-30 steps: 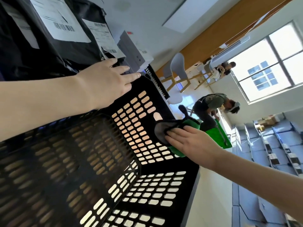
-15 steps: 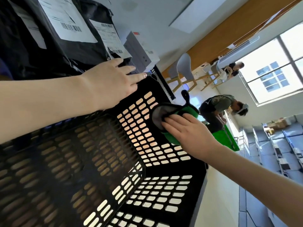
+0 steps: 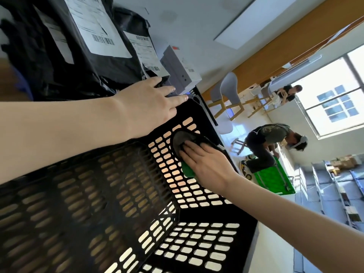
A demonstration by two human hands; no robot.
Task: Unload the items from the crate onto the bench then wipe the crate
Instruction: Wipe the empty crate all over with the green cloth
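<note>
Both hands flat, nothing gripped: left hand (image 3: pixel 149 103) braced crate (image 3: pixel 242 233) rim, right hand (image 3: pixel 206 164) pressed cloth (image 3: pixel 178 138) on inner wall. Wipe step in prog.; next, we judged: remaining walls + base.

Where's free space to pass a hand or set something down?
Free: the crate inside, bare below the left hand and its arm. Crowded: right hand presses the cloth on the lit wall; black parcels and a grey box crowd the rim beside the left hand.
</note>
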